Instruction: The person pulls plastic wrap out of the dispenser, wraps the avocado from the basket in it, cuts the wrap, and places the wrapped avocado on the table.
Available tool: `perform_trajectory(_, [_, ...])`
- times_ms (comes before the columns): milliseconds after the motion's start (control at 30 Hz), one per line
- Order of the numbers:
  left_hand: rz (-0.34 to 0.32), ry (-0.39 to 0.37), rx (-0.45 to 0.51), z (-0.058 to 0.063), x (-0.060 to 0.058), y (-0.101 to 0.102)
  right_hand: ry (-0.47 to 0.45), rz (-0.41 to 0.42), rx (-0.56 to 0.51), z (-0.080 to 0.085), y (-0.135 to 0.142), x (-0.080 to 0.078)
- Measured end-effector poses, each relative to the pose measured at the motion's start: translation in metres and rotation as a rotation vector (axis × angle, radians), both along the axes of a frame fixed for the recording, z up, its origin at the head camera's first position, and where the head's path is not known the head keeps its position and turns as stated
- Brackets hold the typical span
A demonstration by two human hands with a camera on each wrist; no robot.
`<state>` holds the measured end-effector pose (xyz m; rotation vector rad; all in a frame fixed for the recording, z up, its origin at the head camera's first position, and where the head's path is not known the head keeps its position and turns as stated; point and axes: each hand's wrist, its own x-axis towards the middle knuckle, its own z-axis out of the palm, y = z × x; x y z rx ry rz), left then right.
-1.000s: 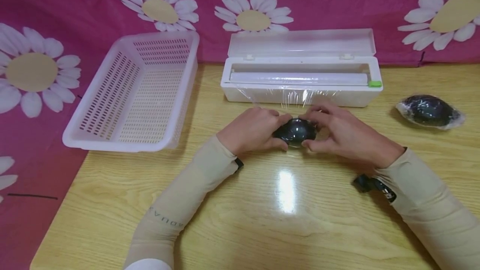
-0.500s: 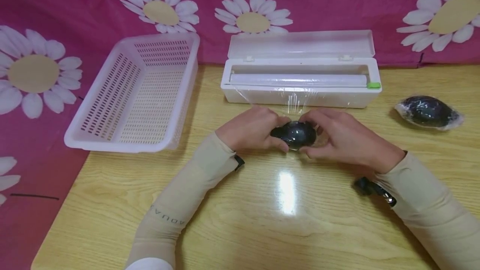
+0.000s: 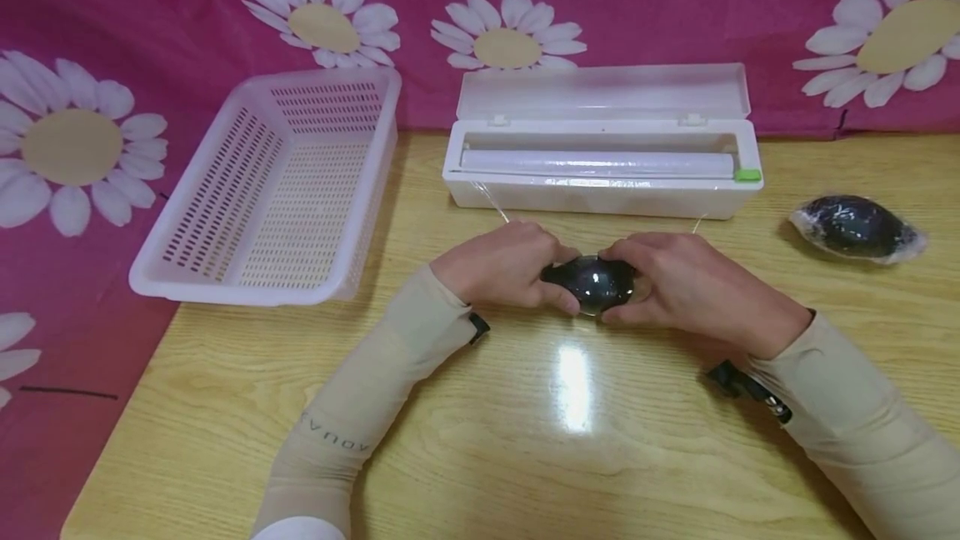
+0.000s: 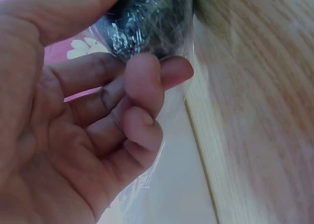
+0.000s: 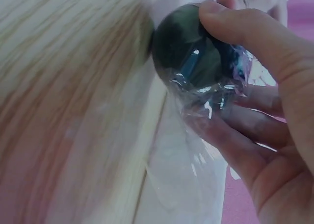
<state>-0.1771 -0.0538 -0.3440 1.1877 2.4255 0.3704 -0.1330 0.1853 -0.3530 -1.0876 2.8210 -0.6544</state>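
Note:
A dark, glossy avocado [image 3: 595,283] with clear cling film over it is held between both hands in front of the wrap box. My left hand [image 3: 510,267] pinches its narrower left end between thumb and fingers. On the opposite side my right hand [image 3: 678,283] grips the rounder end the same way. In the right wrist view, loose cling film [image 5: 201,109] bunches around the avocado and trails beside the fingers. Film strands run from the hands back to the white wrap box [image 3: 600,197], whose lid is up over the film roll [image 3: 596,162]. The avocado's underside is hidden in the head view.
Another film-wrapped avocado [image 3: 858,226] lies at the right on the wooden table [image 3: 465,457]. A white slotted basket [image 3: 225,296] stands at the left. A small green piece [image 3: 747,176] sits on the box's right end. Pink flowered cloth [image 3: 660,7] hangs behind.
Both hands have drawn the avocado slightly toward the person, away from the wrap box. The film streaks once gathered in the middle now show only as thin strands at either side.

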Motion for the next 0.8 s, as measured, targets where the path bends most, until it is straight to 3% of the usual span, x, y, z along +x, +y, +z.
perform_trajectory(367, [-0.013, -0.053, 0.001, -0.004, 0.004, -0.002, -0.035, 0.055, -0.020, 0.001, 0.002, -0.002])
perform_trajectory(633, [-0.006, -0.033, 0.016, -0.003, 0.011, -0.003, -0.009, 0.099, 0.005, 0.001, 0.004, -0.004])
perform_trajectory(800, [0.008, 0.003, 0.023, -0.003, 0.014, -0.005, 0.000, 0.086, 0.000, 0.001, 0.004, -0.006])
